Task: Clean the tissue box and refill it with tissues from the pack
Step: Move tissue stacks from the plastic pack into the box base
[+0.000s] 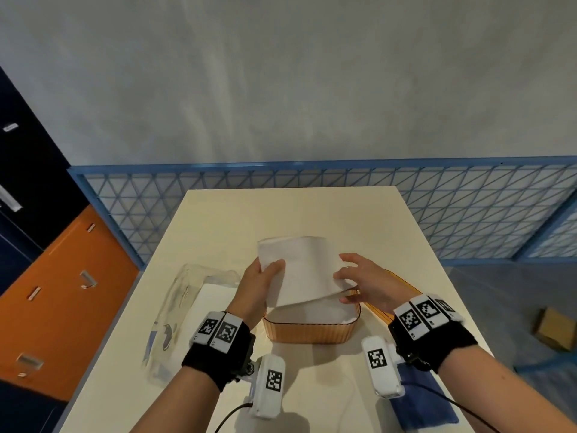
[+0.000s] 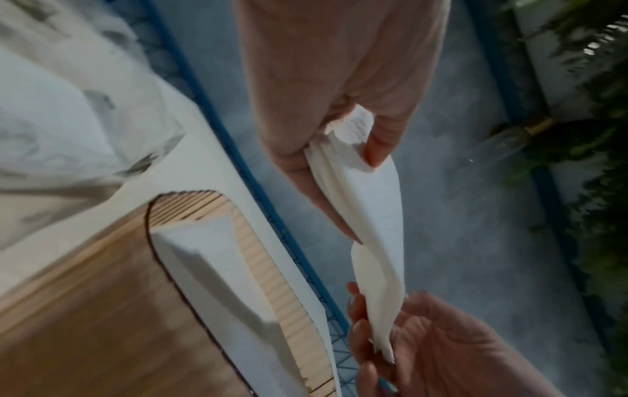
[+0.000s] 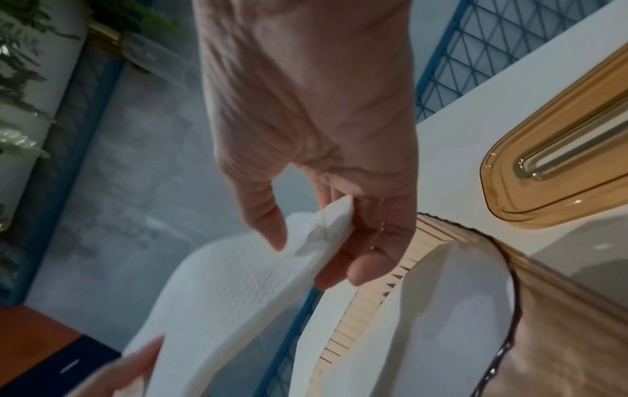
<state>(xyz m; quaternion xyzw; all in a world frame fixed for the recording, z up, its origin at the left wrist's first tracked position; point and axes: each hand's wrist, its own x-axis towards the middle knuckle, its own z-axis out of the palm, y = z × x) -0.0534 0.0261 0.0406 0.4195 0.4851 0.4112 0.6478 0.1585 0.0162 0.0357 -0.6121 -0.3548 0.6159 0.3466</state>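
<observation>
I hold a white stack of tissues (image 1: 299,267) tilted above the open amber ribbed tissue box (image 1: 309,332). My left hand (image 1: 265,271) grips the stack's left edge, thumb on top. My right hand (image 1: 346,287) pinches its right edge. In the left wrist view the left hand (image 2: 343,150) pinches the bent stack (image 2: 370,209) with the right hand (image 2: 401,343) at its far end; white tissues (image 2: 220,268) lie inside the box (image 2: 102,309). In the right wrist view my right hand (image 3: 326,241) holds the stack (image 3: 224,282) beside the box (image 3: 560,335).
The amber lid (image 1: 398,284) (image 3: 557,161) lies on the table right of the box. A clear plastic tissue pack (image 1: 187,310) with tissues inside lies to the left. A blue cloth (image 1: 421,398) sits at the near right. A blue mesh fence (image 1: 468,214) runs behind the table.
</observation>
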